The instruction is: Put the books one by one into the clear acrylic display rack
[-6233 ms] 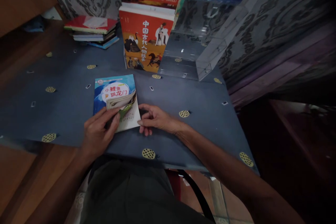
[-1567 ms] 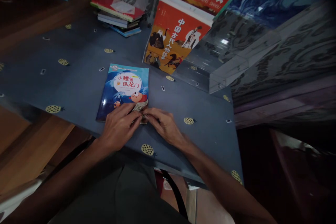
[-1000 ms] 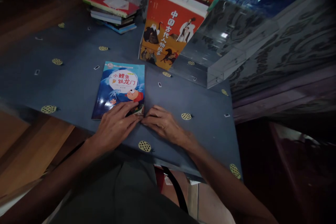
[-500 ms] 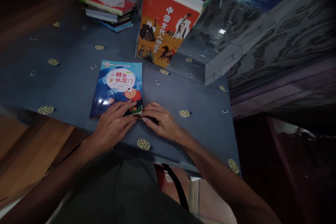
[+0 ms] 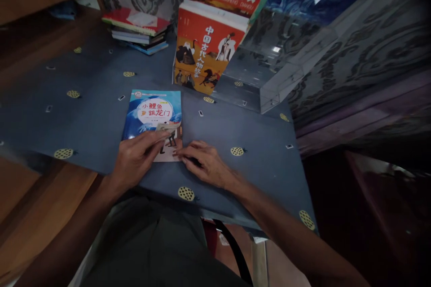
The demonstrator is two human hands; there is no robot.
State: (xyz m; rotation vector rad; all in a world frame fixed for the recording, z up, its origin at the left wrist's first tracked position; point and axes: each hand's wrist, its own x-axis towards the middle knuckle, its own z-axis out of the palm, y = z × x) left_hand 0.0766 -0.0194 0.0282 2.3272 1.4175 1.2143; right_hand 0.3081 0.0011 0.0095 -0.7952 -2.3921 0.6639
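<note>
A blue children's book (image 5: 151, 110) with a white oval and red title lies on the table in front of me. Its lower right corner is lifted and curled back, so an illustrated page (image 5: 170, 148) shows beneath. My left hand (image 5: 134, 154) is closed on the raised cover and perhaps some pages, pinched between thumb and fingers. At the lower right edge of the page rests my right hand (image 5: 204, 161), its fingers bent and the tips touching the page corner. Whether those fingertips grip any paper I cannot make out.
Behind the book, red and orange books (image 5: 208, 49) stand upright in a clear acrylic rack (image 5: 279, 92). A stack of books (image 5: 138, 31) lies at the back left. The table (image 5: 215, 134) has a blue-grey, pineapple-patterned cover and ends at a patterned curtain (image 5: 357, 67) on the right.
My left hand has lifted the book's lower right corner and folded it back to the left, uncovering an inner page. My right hand stays by the corner. The view has shifted slightly.
</note>
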